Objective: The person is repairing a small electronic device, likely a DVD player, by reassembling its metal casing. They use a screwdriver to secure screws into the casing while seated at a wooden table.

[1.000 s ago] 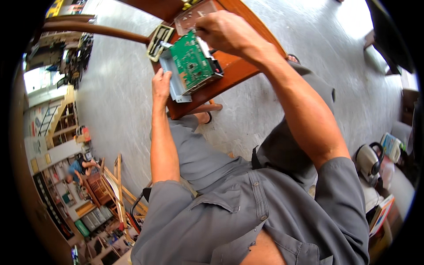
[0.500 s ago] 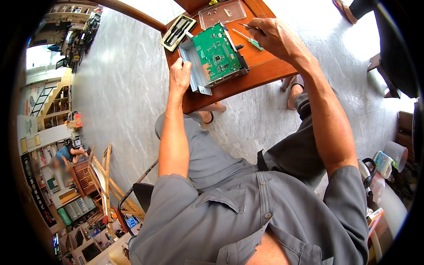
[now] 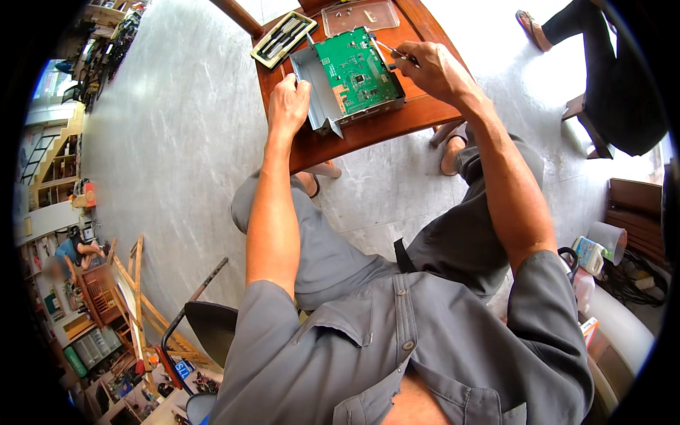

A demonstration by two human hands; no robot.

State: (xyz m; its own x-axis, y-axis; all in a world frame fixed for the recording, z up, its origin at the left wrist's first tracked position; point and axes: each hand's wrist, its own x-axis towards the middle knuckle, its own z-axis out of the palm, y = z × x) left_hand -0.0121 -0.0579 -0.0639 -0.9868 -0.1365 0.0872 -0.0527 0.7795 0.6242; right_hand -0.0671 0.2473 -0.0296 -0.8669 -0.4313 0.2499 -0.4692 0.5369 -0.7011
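A green circuit board (image 3: 358, 71) lies in an open metal chassis (image 3: 308, 78) on the wooden stool top. My left hand (image 3: 289, 103) is closed on the chassis's left edge, thumb uppermost. My right hand (image 3: 439, 69) pinches a small, dark-handled screwdriver (image 3: 405, 57). Its thin shaft points left to the board's upper right corner; whether the tip touches cannot be seen clearly. Dark knobs or connectors line the chassis's right side, close to my right fingers.
Beyond the board are an open tool case (image 3: 285, 40) with several slim tools and a clear plastic tray (image 3: 361, 17) holding small parts. The reddish-brown stool (image 3: 354, 140) stands between my knees. Another person's leg (image 3: 572, 28) is at upper right; wooden frames (image 3: 134, 297) lean at left.
My right hand has brought the screwdriver down and left to the board's corner. The green-handled screwdriver on the stool no longer shows. The view has shifted slightly; my left hand keeps its grip.
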